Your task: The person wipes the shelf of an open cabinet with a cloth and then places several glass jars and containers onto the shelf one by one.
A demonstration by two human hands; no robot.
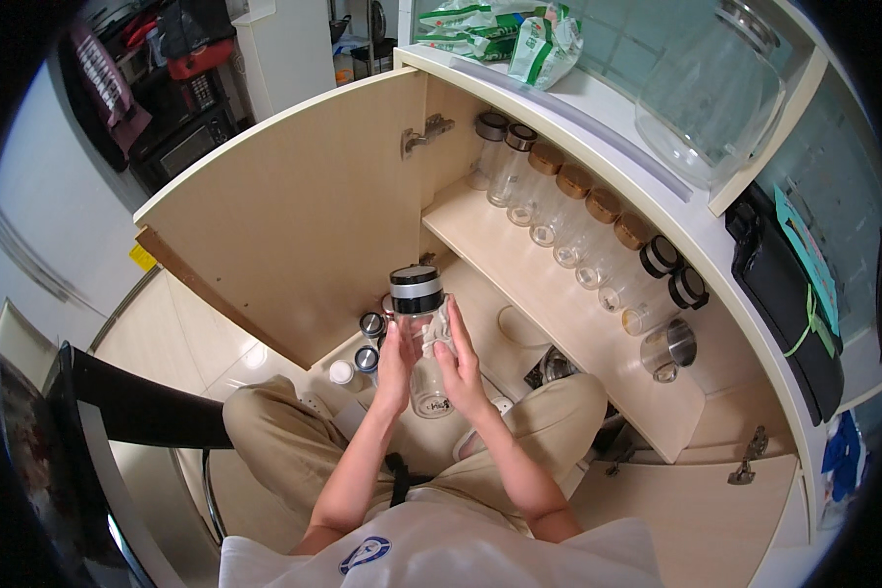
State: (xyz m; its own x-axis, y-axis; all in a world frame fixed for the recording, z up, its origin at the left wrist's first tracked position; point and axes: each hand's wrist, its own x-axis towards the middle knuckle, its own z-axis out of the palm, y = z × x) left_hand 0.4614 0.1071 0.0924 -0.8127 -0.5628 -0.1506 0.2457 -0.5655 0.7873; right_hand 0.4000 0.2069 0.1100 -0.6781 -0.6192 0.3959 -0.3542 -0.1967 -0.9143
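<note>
Between my two hands is a clear glass bottle (428,382) with a black-and-silver lid (416,288), held tilted in front of my knees. My left hand (395,367) grips its left side. On the other side, my right hand (459,364) presses a crumpled whitish cloth (437,334) against the glass. Ahead, a row of clear bottles stands on the cabinet shelf (500,235); some have brown lids (575,181), others black lids (660,256). A steel-and-glass cup (667,351) ends the row on the right.
The left cabinet door (301,198) stands open, as does the right door (691,514). Several lidded bottles (367,359) and a white-capped container (342,372) sit on the floor left of my hands. Above are a large glass jar (709,103), green-and-white packets (547,48) and a black case (783,309).
</note>
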